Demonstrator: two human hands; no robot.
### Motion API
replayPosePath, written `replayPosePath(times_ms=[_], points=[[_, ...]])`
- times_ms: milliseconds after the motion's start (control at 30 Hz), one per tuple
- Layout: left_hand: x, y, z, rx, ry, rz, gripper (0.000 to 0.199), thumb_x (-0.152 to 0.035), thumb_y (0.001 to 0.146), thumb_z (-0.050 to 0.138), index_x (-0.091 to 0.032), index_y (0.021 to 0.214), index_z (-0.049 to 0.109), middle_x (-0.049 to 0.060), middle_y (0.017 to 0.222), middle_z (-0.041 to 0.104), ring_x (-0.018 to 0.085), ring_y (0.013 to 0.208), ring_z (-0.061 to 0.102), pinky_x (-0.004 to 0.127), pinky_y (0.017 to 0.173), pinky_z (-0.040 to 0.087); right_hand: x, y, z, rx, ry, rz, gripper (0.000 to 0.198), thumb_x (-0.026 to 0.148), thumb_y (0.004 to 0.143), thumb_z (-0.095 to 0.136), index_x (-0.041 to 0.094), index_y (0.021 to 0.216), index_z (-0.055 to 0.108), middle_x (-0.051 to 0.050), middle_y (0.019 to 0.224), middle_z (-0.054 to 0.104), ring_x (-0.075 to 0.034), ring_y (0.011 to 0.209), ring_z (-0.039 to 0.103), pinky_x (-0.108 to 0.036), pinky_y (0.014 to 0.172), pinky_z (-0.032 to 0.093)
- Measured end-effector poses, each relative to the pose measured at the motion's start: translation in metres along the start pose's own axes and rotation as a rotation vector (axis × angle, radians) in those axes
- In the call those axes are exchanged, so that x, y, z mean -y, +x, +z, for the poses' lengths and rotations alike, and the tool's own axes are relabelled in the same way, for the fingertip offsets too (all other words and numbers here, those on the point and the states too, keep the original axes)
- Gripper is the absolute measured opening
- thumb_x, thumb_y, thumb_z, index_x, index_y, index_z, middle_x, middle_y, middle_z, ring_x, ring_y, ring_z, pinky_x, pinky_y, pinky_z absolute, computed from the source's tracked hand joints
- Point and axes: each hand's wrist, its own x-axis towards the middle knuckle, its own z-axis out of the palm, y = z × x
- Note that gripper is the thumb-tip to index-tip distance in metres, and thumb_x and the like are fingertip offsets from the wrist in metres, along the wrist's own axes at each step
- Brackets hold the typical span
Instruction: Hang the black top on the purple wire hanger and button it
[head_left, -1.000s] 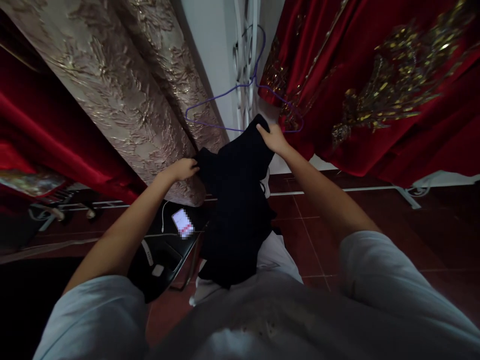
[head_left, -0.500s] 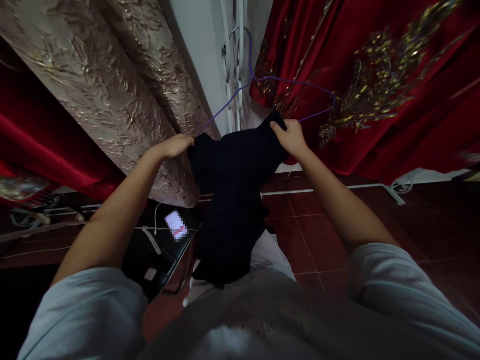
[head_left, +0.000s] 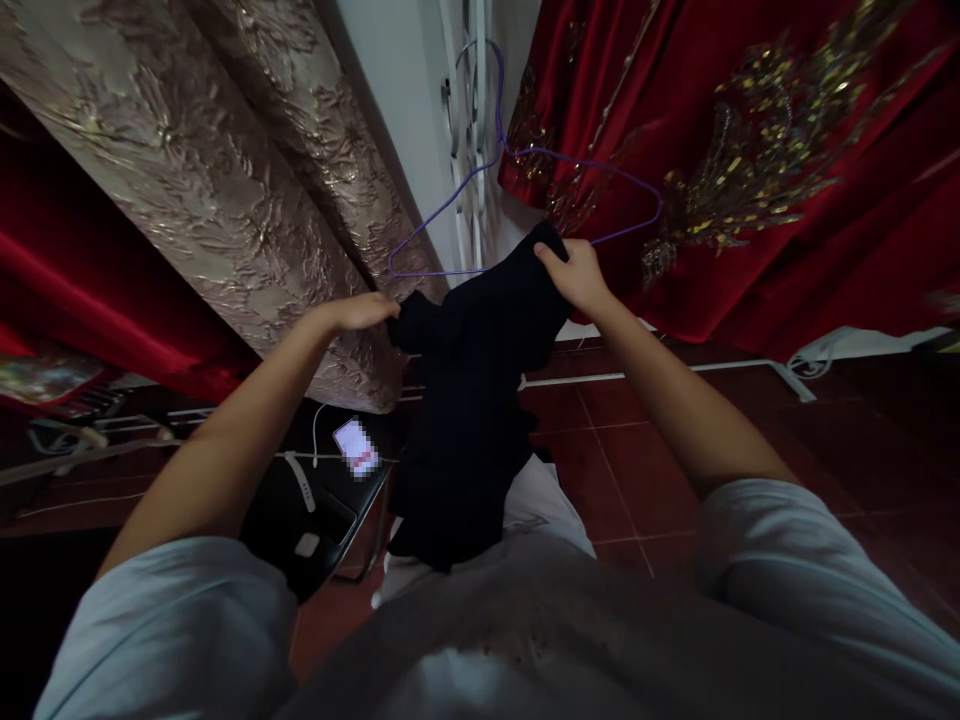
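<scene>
A black short-sleeved shirt hangs stretched between both hands, its lower end against my body. My left hand pinches its left sleeve end. On the other side my right hand grips the right shoulder or sleeve edge, thumb on top, a little higher than the left. Just behind the shirt hangs a purple hanger with its hook up by a white metal rack. The shirt covers part of the hanger's lower bar; its left end is free of the cloth.
Cream embossed fabric hangs at left, red fabric with gold sequins at right. Low on the left, a black seat bears a lit phone, a white strap and a small white case. Red tiles cover the floor.
My left hand has moved slightly down and right with its sleeve, so the hanger's left end and lower bar now show. My right hand has shifted barely left, still holding the shirt.
</scene>
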Motion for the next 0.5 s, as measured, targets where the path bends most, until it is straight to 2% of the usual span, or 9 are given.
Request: replayPosePath(times_ms=[67, 100, 167, 233, 300, 367, 433, 500], points=[[0.002, -0.001, 0.001, 0.032, 0.007, -0.051, 0.029, -0.029, 0.084, 0.051, -0.016, 0.059, 0.06, 0.004, 0.063, 0.061, 0.021, 0.07, 0.06, 0.031, 0.071, 0.049, 0.0, -0.002, 0.002, 0.015, 0.005, 0.011, 0.048, 0.051, 0.091, 0.065, 0.023, 0.06, 0.042, -0.002, 0.064, 0.042, -0.024, 0.082, 0.06, -0.042, 0.086, 0.056], [0.002, -0.002, -0.002, 0.003, 0.01, -0.087, 0.031, -0.027, 0.087, 0.049, -0.016, 0.059, 0.058, 0.004, 0.062, 0.058, 0.021, 0.071, 0.059, 0.031, 0.073, 0.049, 0.0, -0.002, 0.003, 0.019, 0.008, 0.014, 0.048, 0.051, 0.091, 0.065, 0.023, 0.059, 0.041, -0.002, 0.064, 0.042, -0.023, 0.081, 0.059, -0.041, 0.086, 0.056], [-0.001, -0.002, -0.014, -0.169, -0.006, -0.154, 0.034, -0.024, 0.091, 0.047, -0.017, 0.059, 0.052, 0.003, 0.059, 0.051, 0.02, 0.073, 0.057, 0.032, 0.077, 0.049, 0.001, -0.002, 0.005, 0.021, 0.016, 0.014, 0.05, 0.051, 0.092, 0.064, 0.023, 0.058, 0.04, -0.002, 0.063, 0.039, -0.023, 0.08, 0.058, -0.042, 0.086, 0.057], [-0.012, 0.001, -0.03, -0.364, -0.066, -0.145, 0.033, -0.022, 0.095, 0.046, -0.017, 0.063, 0.054, 0.003, 0.063, 0.054, 0.02, 0.077, 0.058, 0.032, 0.082, 0.051, 0.001, -0.003, 0.009, 0.017, 0.042, 0.026, 0.05, 0.051, 0.091, 0.066, 0.024, 0.058, 0.039, -0.001, 0.062, 0.037, -0.023, 0.081, 0.058, -0.042, 0.087, 0.058], [-0.03, 0.006, -0.042, -0.487, -0.125, -0.013, 0.029, -0.017, 0.098, 0.043, -0.014, 0.076, 0.061, 0.004, 0.079, 0.065, 0.02, 0.088, 0.061, 0.033, 0.091, 0.051, 0.003, -0.006, 0.013, 0.026, 0.094, 0.057, 0.049, 0.048, 0.089, 0.07, 0.023, 0.059, 0.04, -0.001, 0.062, 0.038, -0.024, 0.085, 0.06, -0.042, 0.089, 0.057], [-0.052, 0.012, -0.047, -0.516, -0.132, 0.178, 0.022, -0.014, 0.099, 0.044, -0.013, 0.093, 0.065, 0.006, 0.103, 0.072, 0.02, 0.103, 0.063, 0.034, 0.102, 0.048, 0.007, -0.012, 0.017, 0.066, 0.158, 0.092, 0.045, 0.043, 0.088, 0.072, 0.023, 0.061, 0.044, -0.002, 0.064, 0.042, -0.026, 0.09, 0.061, -0.043, 0.09, 0.057], [-0.071, 0.018, -0.045, -0.523, -0.096, 0.318, 0.016, -0.014, 0.098, 0.051, -0.015, 0.107, 0.065, 0.006, 0.119, 0.07, 0.022, 0.116, 0.061, 0.036, 0.111, 0.044, 0.015, -0.021, 0.019, 0.113, 0.215, 0.11, 0.037, 0.04, 0.089, 0.074, 0.021, 0.065, 0.051, -0.003, 0.068, 0.05, -0.028, 0.096, 0.063, -0.045, 0.091, 0.057], [-0.082, 0.023, -0.041, -0.513, -0.067, 0.408, 0.027, -0.016, 0.097, 0.055, -0.02, 0.124, 0.061, 0.005, 0.121, 0.069, 0.023, 0.119, 0.059, 0.037, 0.113, 0.042, 0.026, -0.031, 0.014, 0.154, 0.247, 0.093, 0.027, 0.037, 0.088, 0.075, 0.02, 0.073, 0.061, -0.006, 0.077, 0.06, -0.03, 0.102, 0.066, -0.047, 0.095, 0.057]])
